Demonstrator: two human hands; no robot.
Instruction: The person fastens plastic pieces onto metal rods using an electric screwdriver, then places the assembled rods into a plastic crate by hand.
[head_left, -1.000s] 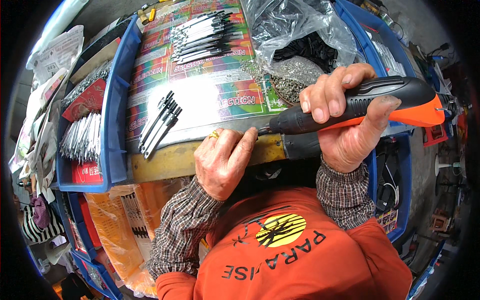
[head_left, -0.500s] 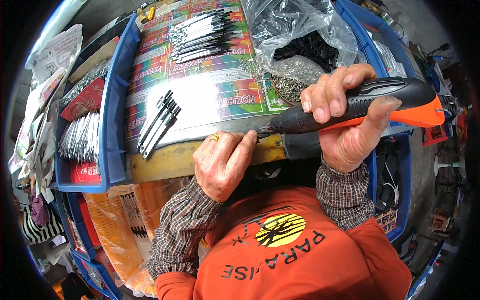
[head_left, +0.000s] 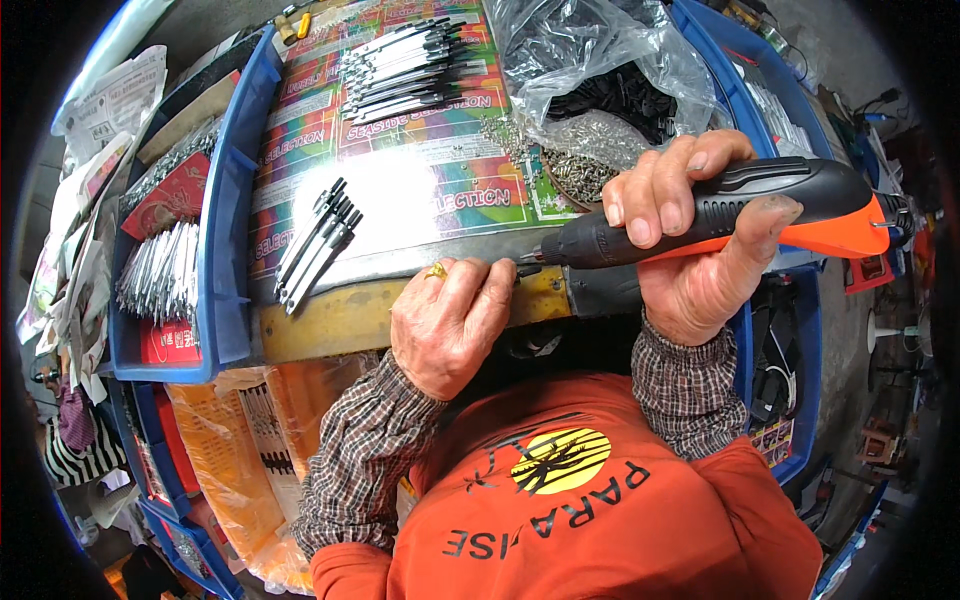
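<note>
My right hand (head_left: 690, 225) is wrapped round a black and orange electric screwdriver (head_left: 785, 190), held level with its bit pointing left. At the table's front edge my left hand (head_left: 450, 325) is closed, with a ring on one finger. Between thumb and forefinger it pinches a small dark part (head_left: 528, 270) right at the screwdriver's tip; most of that part is hidden by the fingers. To the left of this hand, several slim white pens with black ends (head_left: 318, 250) lie side by side on the table. A larger pile of similar pens (head_left: 405, 72) lies farther back.
A clear plastic bag (head_left: 540, 40) of black parts (head_left: 625, 105) stands at the back right, beside a heap of small metal pieces (head_left: 580, 175). Blue bins flank the table; the left bin (head_left: 232, 190) holds white rods (head_left: 165, 275). A yellow strip (head_left: 340, 318) edges the table.
My left hand has shifted very slightly, its ringed finger a little to the right. The screwdriver and my right hand look almost unmoved.
</note>
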